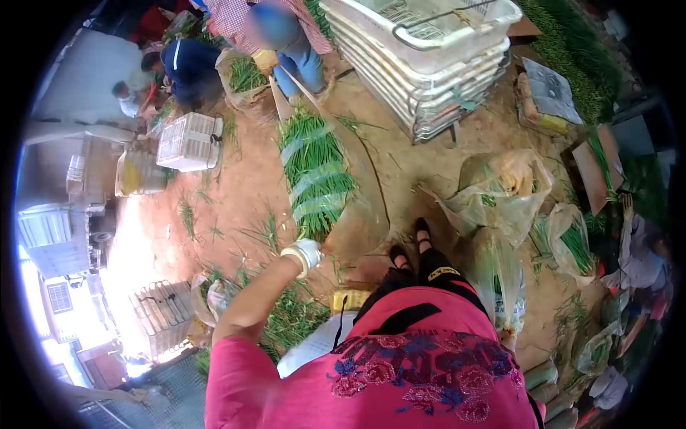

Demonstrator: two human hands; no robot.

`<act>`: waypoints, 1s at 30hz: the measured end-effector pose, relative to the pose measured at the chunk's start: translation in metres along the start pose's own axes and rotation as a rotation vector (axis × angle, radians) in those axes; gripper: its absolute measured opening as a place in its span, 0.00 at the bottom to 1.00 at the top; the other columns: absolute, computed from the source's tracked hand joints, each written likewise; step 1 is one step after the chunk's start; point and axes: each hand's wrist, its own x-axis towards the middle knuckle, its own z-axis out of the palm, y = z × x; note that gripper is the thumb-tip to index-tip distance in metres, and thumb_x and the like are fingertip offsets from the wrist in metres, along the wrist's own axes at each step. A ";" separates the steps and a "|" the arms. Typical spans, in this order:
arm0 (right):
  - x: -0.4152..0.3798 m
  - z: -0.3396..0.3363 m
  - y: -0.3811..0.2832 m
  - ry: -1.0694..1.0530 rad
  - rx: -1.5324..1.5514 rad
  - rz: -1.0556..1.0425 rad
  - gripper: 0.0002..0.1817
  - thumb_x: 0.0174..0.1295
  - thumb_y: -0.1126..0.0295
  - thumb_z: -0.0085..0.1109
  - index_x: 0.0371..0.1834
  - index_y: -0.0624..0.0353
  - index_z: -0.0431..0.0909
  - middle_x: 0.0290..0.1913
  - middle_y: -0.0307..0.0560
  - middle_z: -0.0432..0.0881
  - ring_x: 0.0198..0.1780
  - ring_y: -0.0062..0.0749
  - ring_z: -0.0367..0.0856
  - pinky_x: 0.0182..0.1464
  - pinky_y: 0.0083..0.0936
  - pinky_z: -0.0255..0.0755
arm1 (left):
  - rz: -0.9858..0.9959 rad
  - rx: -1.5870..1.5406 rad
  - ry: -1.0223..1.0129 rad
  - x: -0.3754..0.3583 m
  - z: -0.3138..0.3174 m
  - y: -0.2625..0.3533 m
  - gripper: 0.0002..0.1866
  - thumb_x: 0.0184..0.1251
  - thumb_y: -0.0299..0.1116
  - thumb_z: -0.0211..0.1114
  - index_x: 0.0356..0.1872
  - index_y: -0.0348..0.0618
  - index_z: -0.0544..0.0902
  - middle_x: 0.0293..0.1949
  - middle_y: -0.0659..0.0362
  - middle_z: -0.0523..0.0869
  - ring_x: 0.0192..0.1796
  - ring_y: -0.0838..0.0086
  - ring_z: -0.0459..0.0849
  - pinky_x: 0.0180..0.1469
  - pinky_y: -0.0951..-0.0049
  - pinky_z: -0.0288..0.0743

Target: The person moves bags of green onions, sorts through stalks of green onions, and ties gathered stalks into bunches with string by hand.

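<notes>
My left hand (306, 255), in a white glove, is closed at the near end of a long clear plastic bag (363, 225). The fingers are partly hidden, but they seem to grip its edge. Bundles of long green stalks (314, 168), like chives or scallions, lie in the bag, with clear bands of plastic across them. At the bag's far end stands another person (307, 64) in a checked top, a gloved hand (266, 60) near its top. My right hand does not show clearly; my pink top hides that side.
Stacked white plastic crates (421, 79) stand at the upper right. A white crate (189, 143) sits at the left. Plastic bags of greens (500, 189) lie to my right. Loose stalks (293, 314) cover the ground at my left. A person in dark blue (189, 68) crouches at the back.
</notes>
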 end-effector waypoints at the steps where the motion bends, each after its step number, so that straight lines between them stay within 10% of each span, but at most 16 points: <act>1: -0.001 0.008 0.006 -0.021 0.016 0.015 0.19 0.58 0.55 0.39 0.40 0.54 0.74 0.34 0.46 0.78 0.18 0.32 0.70 0.19 0.29 0.69 | -0.019 0.004 -0.011 0.006 -0.013 -0.008 0.18 0.60 0.44 0.50 0.41 0.44 0.80 0.40 0.49 0.82 0.45 0.56 0.80 0.49 0.63 0.72; 12: 0.024 0.162 0.122 0.127 0.202 0.053 0.12 0.60 0.58 0.40 0.31 0.51 0.70 0.22 0.40 0.70 0.13 0.25 0.60 0.14 0.23 0.58 | 0.056 0.148 -0.161 0.133 -0.206 -0.074 0.16 0.58 0.42 0.51 0.34 0.44 0.82 0.36 0.49 0.83 0.40 0.58 0.81 0.39 0.65 0.75; 13: 0.021 0.180 0.143 0.139 0.258 0.040 0.11 0.60 0.58 0.40 0.30 0.51 0.69 0.21 0.39 0.70 0.12 0.25 0.59 0.13 0.22 0.57 | 0.401 0.355 0.021 0.157 -0.213 -0.103 0.17 0.58 0.42 0.50 0.30 0.42 0.83 0.33 0.49 0.83 0.40 0.58 0.81 0.41 0.64 0.74; 19: -0.066 0.319 0.209 0.432 0.473 -0.145 0.12 0.63 0.61 0.39 0.22 0.48 0.62 0.11 0.32 0.57 0.09 0.21 0.52 0.10 0.18 0.47 | 0.291 0.407 -0.087 0.241 -0.335 -0.151 0.18 0.57 0.45 0.50 0.34 0.44 0.83 0.35 0.48 0.83 0.41 0.54 0.80 0.46 0.62 0.72; 22: -0.075 0.294 0.256 0.184 0.405 -0.099 0.11 0.64 0.58 0.37 0.29 0.46 0.69 0.27 0.33 0.69 0.18 0.18 0.63 0.19 0.12 0.58 | 0.273 0.415 0.005 0.284 -0.382 -0.183 0.18 0.56 0.44 0.52 0.32 0.42 0.83 0.36 0.50 0.83 0.42 0.58 0.81 0.45 0.65 0.73; 25: -0.040 0.322 0.278 0.242 0.393 -0.089 0.10 0.61 0.58 0.40 0.28 0.47 0.70 0.27 0.34 0.70 0.20 0.21 0.65 0.22 0.15 0.60 | 0.144 0.332 0.045 0.323 -0.421 -0.205 0.15 0.55 0.42 0.55 0.34 0.44 0.83 0.37 0.51 0.83 0.42 0.59 0.81 0.44 0.65 0.73; 26: -0.020 0.334 0.286 0.241 0.399 -0.060 0.10 0.60 0.58 0.42 0.28 0.47 0.70 0.26 0.34 0.70 0.20 0.22 0.64 0.22 0.16 0.60 | 0.415 0.884 0.003 0.338 -0.433 -0.214 0.15 0.55 0.42 0.54 0.35 0.44 0.83 0.39 0.52 0.83 0.42 0.58 0.81 0.44 0.65 0.73; 30: 0.053 0.378 0.315 0.279 0.476 -0.007 0.10 0.57 0.57 0.48 0.25 0.49 0.70 0.22 0.36 0.71 0.17 0.27 0.63 0.20 0.20 0.60 | 0.162 0.551 0.114 0.410 -0.454 -0.261 0.18 0.60 0.40 0.47 0.42 0.43 0.82 0.48 0.49 0.79 0.53 0.58 0.76 0.52 0.63 0.70</act>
